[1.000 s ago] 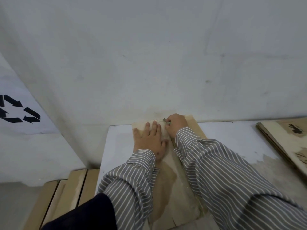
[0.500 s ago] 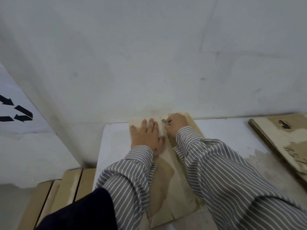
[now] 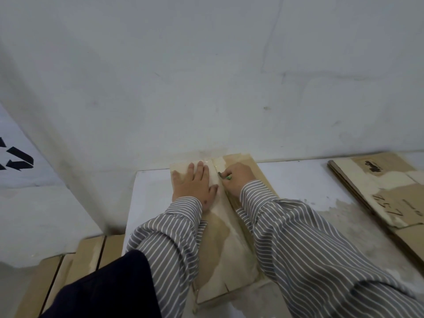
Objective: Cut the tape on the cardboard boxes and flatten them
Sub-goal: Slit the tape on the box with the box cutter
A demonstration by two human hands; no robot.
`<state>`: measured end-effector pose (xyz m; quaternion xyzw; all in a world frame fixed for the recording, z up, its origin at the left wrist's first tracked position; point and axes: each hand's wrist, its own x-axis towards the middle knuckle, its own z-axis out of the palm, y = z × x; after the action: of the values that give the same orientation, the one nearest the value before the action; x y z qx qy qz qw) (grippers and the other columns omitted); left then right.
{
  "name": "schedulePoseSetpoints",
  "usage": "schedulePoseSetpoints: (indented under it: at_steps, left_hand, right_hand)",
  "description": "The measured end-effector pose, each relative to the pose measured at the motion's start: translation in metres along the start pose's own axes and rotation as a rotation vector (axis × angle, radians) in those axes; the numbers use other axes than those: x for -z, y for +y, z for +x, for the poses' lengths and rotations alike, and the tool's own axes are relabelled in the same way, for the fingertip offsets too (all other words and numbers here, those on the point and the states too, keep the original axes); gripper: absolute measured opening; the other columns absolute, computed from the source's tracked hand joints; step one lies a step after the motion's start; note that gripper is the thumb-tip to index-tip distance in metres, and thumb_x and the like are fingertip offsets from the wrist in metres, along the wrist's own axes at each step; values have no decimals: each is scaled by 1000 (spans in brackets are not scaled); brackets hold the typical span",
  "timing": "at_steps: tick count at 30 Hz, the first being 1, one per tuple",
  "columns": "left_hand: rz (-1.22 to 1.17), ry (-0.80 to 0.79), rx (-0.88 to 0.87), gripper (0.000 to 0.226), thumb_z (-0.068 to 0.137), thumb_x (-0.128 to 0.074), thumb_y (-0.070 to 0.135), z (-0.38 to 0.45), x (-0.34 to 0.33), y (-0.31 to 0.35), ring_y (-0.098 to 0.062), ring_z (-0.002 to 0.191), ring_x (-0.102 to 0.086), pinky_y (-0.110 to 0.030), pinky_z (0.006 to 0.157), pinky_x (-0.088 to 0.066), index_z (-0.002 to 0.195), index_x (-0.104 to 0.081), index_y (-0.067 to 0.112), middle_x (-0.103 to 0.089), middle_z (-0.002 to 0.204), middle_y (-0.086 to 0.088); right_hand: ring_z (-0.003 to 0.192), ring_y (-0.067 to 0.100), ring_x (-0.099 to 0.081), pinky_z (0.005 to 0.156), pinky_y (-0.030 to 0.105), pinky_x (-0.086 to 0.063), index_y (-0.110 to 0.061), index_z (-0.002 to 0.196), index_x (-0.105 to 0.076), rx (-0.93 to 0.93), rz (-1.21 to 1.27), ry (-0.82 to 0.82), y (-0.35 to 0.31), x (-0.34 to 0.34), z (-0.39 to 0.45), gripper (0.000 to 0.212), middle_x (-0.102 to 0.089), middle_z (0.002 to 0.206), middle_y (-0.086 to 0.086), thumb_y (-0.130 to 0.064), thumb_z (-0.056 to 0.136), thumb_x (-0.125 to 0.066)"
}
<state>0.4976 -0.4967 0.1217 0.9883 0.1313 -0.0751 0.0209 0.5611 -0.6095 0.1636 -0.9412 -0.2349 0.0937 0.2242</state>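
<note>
Right hand (image 3: 237,180), gripping the cutter (image 3: 223,176), has drawn nearer along the box (image 3: 229,249); left hand (image 3: 195,184) stays flat

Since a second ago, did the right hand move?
Yes. The right hand, holding the cutter, has slid slightly toward the person, away from the cardboard box's far edge.

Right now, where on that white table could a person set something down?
Bare table lies between the box under both hands and the flattened stack at right. A narrow strip runs left of the box. The middle is crowded: left hand presses, right hand holds the cutter.
</note>
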Motion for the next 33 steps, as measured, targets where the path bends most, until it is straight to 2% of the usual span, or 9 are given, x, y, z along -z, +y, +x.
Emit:
schedulePoseSetpoints:
  at_steps: [3,6,10,12,17,19,22,26,33]
  left_hand:
    - [12,7,8,66,99,-12,50,0,-1,1,-24,147,7,-60,112,-7,152,6,14,11,160,-1]
    - [24,6,13,66,99,-11,50,0,-1,1,-23,147,6,-59,112,-8,152,6,14,11,160,-1]
    - [36,25,18,66,99,-11,50,0,-3,1,-23,147,4,-59,112,-11,152,4,14,10,160,-1]
    - [39,29,23,66,99,-12,50,0,-4,2,-22,147,3,-58,111,-12,152,3,14,9,160,-1]
    - [-64,157,27,55,99,-27,44,-10,0,4,-21,144,-11,-46,109,-22,146,-22,15,-12,157,-6]
    - [-96,154,3,49,99,-30,39,-19,-1,7,-21,142,-17,-44,108,-23,142,-29,16,-19,155,-5]
    - [-85,67,15,57,100,-24,41,-35,-3,15,-22,146,-7,-52,112,-16,149,-14,14,-5,159,-3]
    - [-82,-1,18,61,101,-17,43,-56,-6,25,-24,147,4,-57,113,-7,152,0,13,7,160,-2]
    - [-75,6,6,60,101,-9,43,-67,-12,25,-22,147,10,-55,114,0,152,7,14,13,160,-1]
  right_hand:
    - [112,22,-56,91,22,-40,-6,108,-70,-14,53,0,6,2,-7,24,-62,121,8,-17,90,-60]
    - [107,20,-58,80,16,-38,-8,104,-72,-48,90,-8,13,2,-12,22,-65,116,6,-20,89,-62]
    - [92,20,-63,75,22,-44,-11,92,-75,-68,78,-23,20,4,-24,27,-71,99,6,-34,89,-62]
    - [91,19,-62,74,22,-44,-11,93,-75,-58,79,-31,24,5,-33,29,-71,98,5,-37,89,-61]
    - [104,20,-58,78,15,-37,-11,108,-70,-31,39,22,23,0,-46,23,-63,115,6,-19,90,-58]
    - [107,21,-57,81,16,-37,-11,113,-68,-25,55,79,21,-3,-48,26,-63,118,6,-15,90,-57]
    - [108,24,-57,88,22,-39,-7,112,-67,-40,93,154,16,-6,-47,26,-65,115,10,-15,90,-55]
    - [104,26,-58,86,27,-43,-9,110,-68,-31,24,132,10,-12,-40,25,-67,112,10,-21,94,-52]
    - [109,25,-56,87,25,-42,-12,117,-65,-5,-95,97,6,-14,-33,29,-64,117,7,-19,95,-48]
